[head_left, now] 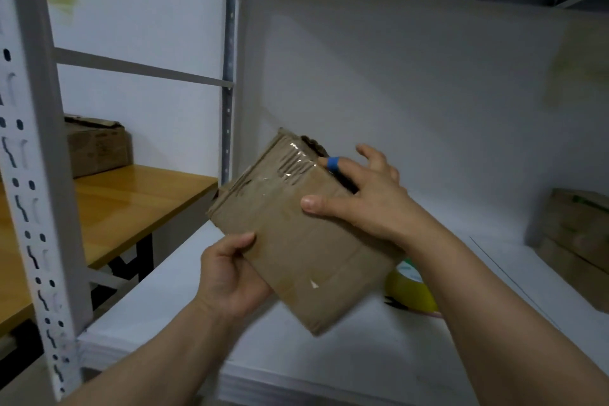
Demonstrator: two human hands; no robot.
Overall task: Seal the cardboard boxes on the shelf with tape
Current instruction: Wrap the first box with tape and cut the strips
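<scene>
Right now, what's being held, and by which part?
Both hands hold one small cardboard box, tilted. The left hand grips its lower left edge; the right hand clasps its right side, thumb on the front face.

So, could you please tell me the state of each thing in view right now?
Small brown cardboard box: held tilted above the white shelf, wrinkled clear tape across its flaps.
Left hand: grips the box's lower corner.
Right hand: holds its upper right edge, thumb on top.
Yellow tape roll: lying on the shelf, partly hidden.
</scene>
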